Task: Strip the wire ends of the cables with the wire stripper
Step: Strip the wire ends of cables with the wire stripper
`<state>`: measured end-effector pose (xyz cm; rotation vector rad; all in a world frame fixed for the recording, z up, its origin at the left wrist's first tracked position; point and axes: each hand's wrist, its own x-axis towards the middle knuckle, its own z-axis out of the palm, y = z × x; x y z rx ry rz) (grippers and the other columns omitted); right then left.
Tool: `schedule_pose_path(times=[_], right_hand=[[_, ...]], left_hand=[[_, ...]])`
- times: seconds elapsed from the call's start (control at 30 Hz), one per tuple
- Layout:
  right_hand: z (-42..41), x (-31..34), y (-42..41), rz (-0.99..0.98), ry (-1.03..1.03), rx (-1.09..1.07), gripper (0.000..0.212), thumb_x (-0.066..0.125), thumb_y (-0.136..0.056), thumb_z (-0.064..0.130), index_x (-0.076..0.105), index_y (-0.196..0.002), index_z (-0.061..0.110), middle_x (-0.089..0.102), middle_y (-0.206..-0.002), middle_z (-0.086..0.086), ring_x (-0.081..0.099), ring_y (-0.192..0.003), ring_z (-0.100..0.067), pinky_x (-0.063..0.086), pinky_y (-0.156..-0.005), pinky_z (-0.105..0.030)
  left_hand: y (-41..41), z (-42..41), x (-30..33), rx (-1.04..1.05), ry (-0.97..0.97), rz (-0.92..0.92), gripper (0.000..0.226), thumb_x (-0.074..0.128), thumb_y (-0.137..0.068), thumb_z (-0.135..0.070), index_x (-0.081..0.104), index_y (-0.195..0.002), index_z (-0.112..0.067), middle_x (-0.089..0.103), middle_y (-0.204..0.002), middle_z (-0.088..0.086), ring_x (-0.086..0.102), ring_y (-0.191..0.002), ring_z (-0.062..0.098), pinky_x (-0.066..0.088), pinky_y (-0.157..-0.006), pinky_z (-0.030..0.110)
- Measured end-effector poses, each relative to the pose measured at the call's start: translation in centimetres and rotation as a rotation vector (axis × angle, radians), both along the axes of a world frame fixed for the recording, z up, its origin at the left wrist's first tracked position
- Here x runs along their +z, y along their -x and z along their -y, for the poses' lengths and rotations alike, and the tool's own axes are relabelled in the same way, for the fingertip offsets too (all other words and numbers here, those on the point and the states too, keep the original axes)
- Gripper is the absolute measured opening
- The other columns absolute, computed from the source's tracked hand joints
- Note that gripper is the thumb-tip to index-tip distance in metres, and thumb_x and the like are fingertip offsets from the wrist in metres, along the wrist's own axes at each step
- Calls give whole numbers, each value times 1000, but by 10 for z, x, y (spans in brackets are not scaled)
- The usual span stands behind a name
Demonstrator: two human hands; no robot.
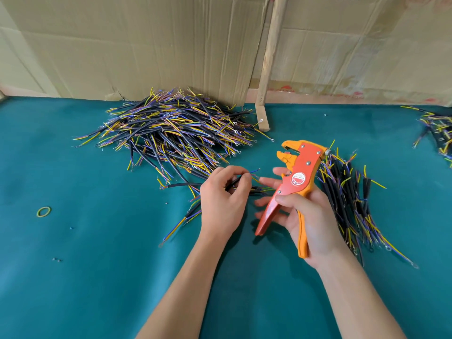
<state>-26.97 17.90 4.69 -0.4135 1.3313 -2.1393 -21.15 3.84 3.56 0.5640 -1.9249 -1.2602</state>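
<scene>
Left hand [223, 199] pinches one black cable [233, 183] betw. thumb & curled fingers, its blue wire end [254, 170] poking out to the right, just short of the stripper's mouth. Right hand [309, 216] holds the orange wire stripper [292, 177] upright: thumb across the front of the handles, fingers reaching round behind them, handles spread, tool jaws apart at top. Cable tip & stripper near each other, not touching.

Big heap of cables [171, 133] lies on the green bench [97, 253] behind the left hand, up against the cardboard wall [146, 45]. Second bundle [352, 199] lies fanned out just right of the right hand. Third, smaller lot [437, 130] at far right edge. Yellow rubber band [44, 212] on bench, well left of the hands. Wooden post [267, 57] stands behind, betw. the piles.
</scene>
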Motion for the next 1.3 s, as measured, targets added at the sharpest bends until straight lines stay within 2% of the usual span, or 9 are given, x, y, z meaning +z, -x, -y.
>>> schedule_pose_path(times=[0.1, 0.23, 0.37, 0.5, 0.6, 0.83, 1.13, 1.23, 1.3], right_hand=[[1, -2, -1, -9, 8, 24, 54, 58, -80, 1, 54, -133, 8, 71, -123, -19, 72, -83, -38, 59, -71, -48], [2, -2, -2, 24, 24, 17, 54, 58, -79, 2, 55, -133, 7, 70, -125, -18, 72, -85, -39, 59, -71, -47], [-1, -2, 2, 37, 41, -6, 54, 58, -78, 2, 56, -132, 7, 70, -128, -13, 73, -86, -37, 60, -71, -46], [-1, -1, 0, 15, 60, 14, 53, 58, -80, 2, 56, -133, 9, 68, -133, -9, 73, -89, -37, 60, -72, -45], [1, -2, -2, -5, 39, 32, 53, 58, -79, 2, 57, -132, 10, 69, -131, -11, 72, -89, -38, 59, -72, -45], [3, -1, -4, -45, 18, 10, 56, 60, -78, 2, 57, -134, 10, 69, -132, -8, 73, -88, -39, 60, -71, -45], [-1, -1, -5, -116, -24, 22, 59, 65, -76, 4, 57, -134, 12, 69, -133, -6, 72, -88, -40, 59, -72, -47], [-1, -1, -6, -163, -70, 49, 63, 73, -68, 17, 61, -130, 17, 69, -132, -5, 72, -87, -39, 60, -76, -53], [-1, -1, -7, -179, -98, 63, 63, 73, -67, 22, 63, -129, 20, 69, -133, -3, 73, -87, -38, 60, -75, -51]], left_hand=[[0, 2, -1, 4, 14, 13, 16, 69, -85, -33, 73, -83, -18, 63, -77, 0, 60, -76, 13, 49, -73, 31], [0, 1, -1, 6, 17, 47, 9, 72, -83, -25, 70, -80, -17, 61, -76, -1, 59, -74, 15, 49, -71, 34], [1, 3, -1, 14, 30, 57, 7, 73, -89, -16, 74, -82, -17, 61, -75, 1, 57, -72, 13, 45, -68, 26], [1, 2, 0, 15, 53, 71, 9, 71, -90, -14, 78, -85, -17, 52, -69, -5, 52, -68, 10, 37, -62, 17], [2, 1, 0, 7, 73, 87, 11, 69, -91, -15, 79, -87, -19, 46, -69, -6, 50, -68, 11, 38, -63, 23], [3, 1, 0, 10, 91, 111, 21, 66, -94, -15, 80, -107, -23, 52, -75, 6, 55, -74, 20, 46, -72, 39], [2, -1, 2, -15, 98, 165, 22, 63, -97, -18, 79, -109, -26, 50, -77, 2, 55, -78, 23, 48, -74, 44], [1, -1, 5, -45, 86, 207, 32, 52, -97, -22, 76, -118, -25, 51, -82, 2, 56, -83, 22, 48, -78, 42], [0, 0, 7, -66, 31, 212, 46, 40, -91, -28, 74, -121, -22, 52, -85, 1, 57, -87, 20, 48, -80, 39]])
